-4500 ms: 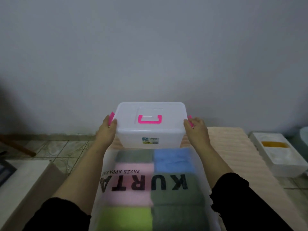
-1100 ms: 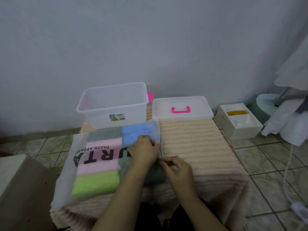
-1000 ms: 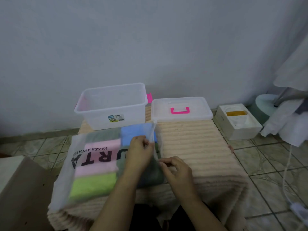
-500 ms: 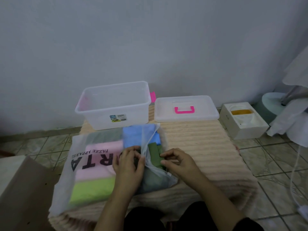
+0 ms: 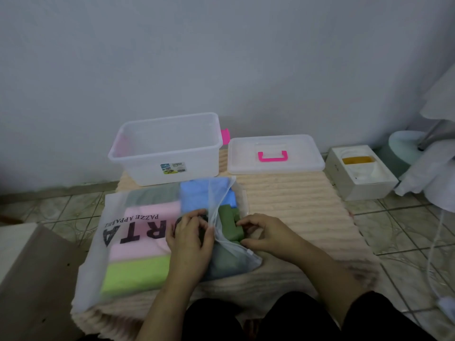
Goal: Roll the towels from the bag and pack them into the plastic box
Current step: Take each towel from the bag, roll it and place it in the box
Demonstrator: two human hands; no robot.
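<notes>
My left hand (image 5: 189, 238) pinches the open edge of the bag (image 5: 118, 232) and holds it up, while my right hand (image 5: 264, 233) closes its fingers on the dark green towel (image 5: 230, 221) poking out of the bag's right-hand mouth. The other folded towels, blue (image 5: 199, 194), pink (image 5: 150, 215) and lime (image 5: 135, 273), lie inside the bag on the ribbed peach mat (image 5: 295, 205). At the far side the plastic box (image 5: 170, 147) stands open and empty, its lid (image 5: 274, 153) just to its right. My worry is the film: if I pull hard, the bag could drag along and nudge the box, or the towel could unfold and snag in the mouth.
</notes>
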